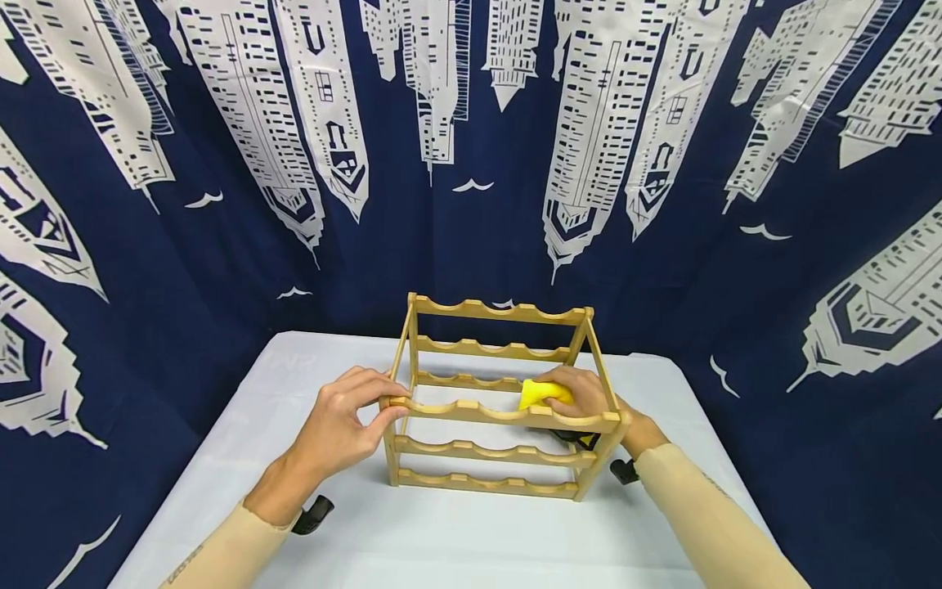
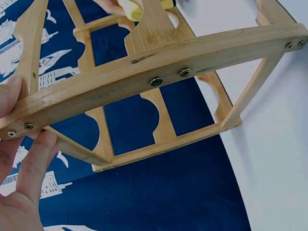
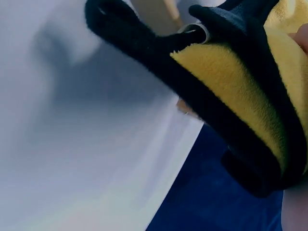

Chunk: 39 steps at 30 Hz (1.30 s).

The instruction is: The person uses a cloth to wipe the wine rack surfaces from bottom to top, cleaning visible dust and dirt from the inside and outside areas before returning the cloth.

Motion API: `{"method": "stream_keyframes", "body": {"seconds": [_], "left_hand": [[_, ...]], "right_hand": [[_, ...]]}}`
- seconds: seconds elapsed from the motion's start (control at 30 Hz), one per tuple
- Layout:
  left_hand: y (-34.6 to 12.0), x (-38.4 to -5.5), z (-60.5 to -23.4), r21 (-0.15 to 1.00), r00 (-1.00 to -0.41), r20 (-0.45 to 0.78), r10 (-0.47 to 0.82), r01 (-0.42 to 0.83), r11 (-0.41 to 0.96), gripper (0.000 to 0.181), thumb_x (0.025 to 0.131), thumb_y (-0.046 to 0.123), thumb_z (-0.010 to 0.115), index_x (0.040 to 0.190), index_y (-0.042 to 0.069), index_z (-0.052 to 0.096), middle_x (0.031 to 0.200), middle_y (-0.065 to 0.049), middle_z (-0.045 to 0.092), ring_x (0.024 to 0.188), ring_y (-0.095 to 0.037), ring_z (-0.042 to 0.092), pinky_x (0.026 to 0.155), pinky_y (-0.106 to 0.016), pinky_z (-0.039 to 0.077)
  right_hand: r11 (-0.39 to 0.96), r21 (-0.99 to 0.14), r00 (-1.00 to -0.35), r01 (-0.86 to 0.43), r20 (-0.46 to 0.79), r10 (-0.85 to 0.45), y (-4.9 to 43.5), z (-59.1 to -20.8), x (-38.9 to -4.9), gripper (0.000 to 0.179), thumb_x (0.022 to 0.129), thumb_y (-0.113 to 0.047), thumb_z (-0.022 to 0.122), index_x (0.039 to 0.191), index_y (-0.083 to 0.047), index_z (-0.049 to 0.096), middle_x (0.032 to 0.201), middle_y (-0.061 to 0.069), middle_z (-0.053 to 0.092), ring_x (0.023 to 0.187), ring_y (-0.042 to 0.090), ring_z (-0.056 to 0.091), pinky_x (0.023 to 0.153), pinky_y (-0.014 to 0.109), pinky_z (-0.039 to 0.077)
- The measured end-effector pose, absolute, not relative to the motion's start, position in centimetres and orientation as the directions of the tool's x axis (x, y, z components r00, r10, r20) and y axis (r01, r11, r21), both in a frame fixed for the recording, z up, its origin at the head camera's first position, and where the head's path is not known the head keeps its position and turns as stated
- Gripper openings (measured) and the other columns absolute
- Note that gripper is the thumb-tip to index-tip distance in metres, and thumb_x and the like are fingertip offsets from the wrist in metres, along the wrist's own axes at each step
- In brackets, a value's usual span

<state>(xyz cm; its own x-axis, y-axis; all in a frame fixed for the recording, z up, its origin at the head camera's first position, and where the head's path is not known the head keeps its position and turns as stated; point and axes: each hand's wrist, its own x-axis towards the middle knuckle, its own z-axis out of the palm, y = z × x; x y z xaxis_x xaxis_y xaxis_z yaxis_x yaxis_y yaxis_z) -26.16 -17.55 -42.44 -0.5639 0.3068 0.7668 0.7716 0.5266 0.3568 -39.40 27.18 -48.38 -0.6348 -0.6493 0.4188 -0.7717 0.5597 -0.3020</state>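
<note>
Navy backdrop (image 1: 456, 237) with a white upside-down skyline print fills everything behind your setup, and below it you've got a pale counter (image 1: 471, 540). Standing on that, toward the far side, is your wooden rack (image 1: 486, 451), three levels of scalloped rails. Looks upright to me. I'd guess it's pretty light for its size and stiff, since the frame is mostly gaps. Being light, it could probably skid or tip if you lean on it, so I'd steady it at a corner where rail meets upright, not mid-rail. Smooth finish, might be a bit slick.

Then there's the yellow cloth (image 1: 540, 393), bunched inside the rack at its right end, behind the top front rail (image 1: 471, 411). Fuzzy pile, so I'd call it soft, floppy, nearly weightless and impossible to break. Grab a fat bunch; the black trim (image 3: 207, 100) hangs loose and could snag on a notch.

Hands: your left hand (image 1: 342, 421) is pinching the rack's front left top corner, thumb against fingers. Your right hand (image 1: 581, 386) reaches in under the right-end top bar, curled round the cloth.

Tiniest bit: metal bolts (image 2: 156, 81) at the joints, so mind the fuzz catching there.
</note>
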Motion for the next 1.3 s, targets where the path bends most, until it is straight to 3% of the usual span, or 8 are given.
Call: {"method": "stream_keyframes", "body": {"seconds": [0.13, 0.4, 0.67, 0.8, 0.97, 1.13, 1.2, 1.3], "left_hand": [[-17.5, -26.0, -42.7, 0.384, -0.584, 0.755, 0.297, 0.761, 0.522, 0.026, 0.089, 0.004, 0.100, 0.109, 0.018, 0.090, 0.104, 0.005, 0.086, 0.111, -0.027, 0.081, 0.112, -0.012, 0.058], [-17.3, -26.6, -42.4, 0.411, -0.611, 0.738, 0.286, 0.743, 0.528, 0.022, 0.092, 0.007, 0.099, 0.109, 0.018, 0.090, 0.105, 0.005, 0.086, 0.113, -0.027, 0.081, 0.120, -0.014, 0.055], [-17.2, -26.7, -42.6, 0.422, -0.623, 0.735, 0.268, 0.730, 0.538, 0.022, 0.092, 0.007, 0.098, 0.110, 0.018, 0.090, 0.104, 0.005, 0.086, 0.114, -0.027, 0.080, 0.116, -0.013, 0.056], [-17.3, -26.4, -42.8, 0.437, -0.639, 0.722, 0.264, 0.717, 0.543, 0.022, 0.093, 0.007, 0.098, 0.110, 0.018, 0.090, 0.105, 0.005, 0.086, 0.117, -0.029, 0.081, 0.117, -0.013, 0.056], [-17.3, -26.1, -42.9, 0.436, -0.635, 0.727, 0.262, 0.722, 0.537, 0.024, 0.091, 0.005, 0.099, 0.110, 0.017, 0.090, 0.105, 0.005, 0.086, 0.117, -0.031, 0.081, 0.118, -0.013, 0.055], [-17.2, -26.1, -43.0, 0.433, -0.626, 0.734, 0.263, 0.730, 0.529, 0.026, 0.091, 0.003, 0.099, 0.110, 0.018, 0.089, 0.105, 0.005, 0.086, 0.117, -0.030, 0.081, 0.118, -0.014, 0.057], [-17.1, -26.2, -43.0, 0.433, -0.627, 0.734, 0.263, 0.729, 0.530, 0.026, 0.091, 0.003, 0.099, 0.110, 0.018, 0.089, 0.105, 0.005, 0.086, 0.118, -0.030, 0.081, 0.117, -0.014, 0.057], [-17.2, -26.3, -42.9, 0.434, -0.631, 0.730, 0.263, 0.725, 0.534, 0.026, 0.091, 0.004, 0.099, 0.111, 0.018, 0.089, 0.106, 0.005, 0.086, 0.118, -0.030, 0.081, 0.117, -0.014, 0.057]], "right_hand": [[0.512, -0.325, -0.606, -0.795, 0.389, -0.694, 26.1, -49.3, -41.4, 0.032, 0.101, -0.009, 0.088, 0.132, -0.002, 0.081, 0.122, 0.010, 0.087, 0.101, 0.020, 0.079, 0.090, 0.037, 0.069], [0.462, -0.428, -0.608, -0.777, 0.317, -0.728, 23.9, -49.5, -44.1, 0.030, 0.107, -0.018, 0.087, 0.136, -0.011, 0.084, 0.126, 0.001, 0.088, 0.108, 0.014, 0.081, 0.096, 0.035, 0.070], [0.493, -0.470, -0.633, -0.732, 0.205, -0.746, 21.3, -49.2, -45.0, 0.035, 0.104, -0.013, 0.085, 0.138, -0.008, 0.079, 0.127, 0.008, 0.086, 0.099, 0.015, 0.074, 0.089, 0.029, 0.067], [0.501, -0.514, -0.648, -0.696, 0.150, -0.747, 20.4, -49.9, -45.2, 0.035, 0.103, -0.010, 0.084, 0.137, -0.009, 0.076, 0.130, 0.010, 0.084, 0.103, 0.016, 0.075, 0.090, 0.026, 0.065], [0.438, -0.550, -0.596, -0.711, 0.139, -0.791, 19.1, -50.2, -45.8, 0.036, 0.108, -0.010, 0.083, 0.141, -0.008, 0.068, 0.139, 0.011, 0.082, 0.125, 0.027, 0.082, 0.111, 0.041, 0.068], [0.390, -0.547, -0.550, -0.741, 0.160, -0.820, 18.3, -50.4, -46.6, 0.039, 0.110, -0.009, 0.078, 0.146, -0.010, 0.062, 0.147, 0.011, 0.078, 0.142, 0.034, 0.077, 0.123, 0.052, 0.062], [0.388, -0.524, -0.540, -0.758, 0.172, -0.824, 18.2, -50.5, -46.8, 0.041, 0.109, -0.007, 0.078, 0.146, -0.011, 0.062, 0.147, 0.011, 0.078, 0.140, 0.032, 0.077, 0.123, 0.050, 0.063], [0.367, -0.479, -0.509, -0.798, 0.210, -0.835, 18.1, -50.7, -47.0, 0.036, 0.110, -0.005, 0.075, 0.144, -0.010, 0.064, 0.141, 0.009, 0.080, 0.106, 0.028, 0.080, 0.101, 0.042, 0.069]]}}
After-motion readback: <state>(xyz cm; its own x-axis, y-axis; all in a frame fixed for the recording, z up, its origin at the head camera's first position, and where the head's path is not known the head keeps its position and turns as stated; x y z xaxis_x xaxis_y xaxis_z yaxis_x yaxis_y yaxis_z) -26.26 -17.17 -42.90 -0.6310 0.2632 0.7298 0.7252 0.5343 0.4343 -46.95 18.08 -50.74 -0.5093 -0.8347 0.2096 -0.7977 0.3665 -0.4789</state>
